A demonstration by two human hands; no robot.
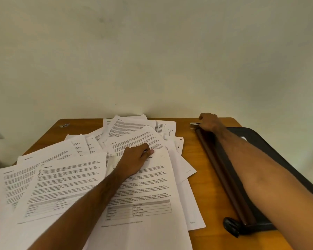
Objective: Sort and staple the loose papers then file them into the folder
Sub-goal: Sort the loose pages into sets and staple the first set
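Papers: spread in a loose overlapping heap across the near and middle of the table, printed sides up, filling the left and centre.
Left hand: resting on top of the heap near its middle, fingers curled down onto the sheets, thumb tip pressed on the top page; no telling whether a sheet is pinched.
Folder: dark, lying flat at the right edge of the table, brown spine bar running near to far, just beside the heap and under the right forearm.
Right hand: far end of the folder, by the back edge of the table, fingers curled round a metal stapler.
Hands: well apart, heap between them and to the left.
Table: warm brown wood, rounded far corners, a small metal item at the far left corner, too small to identify.
Wall: plain, pale, straight behind the table.
Writing: blocks of text, small tables and "Page" footers on the sheets, otherwise too blurred to read.
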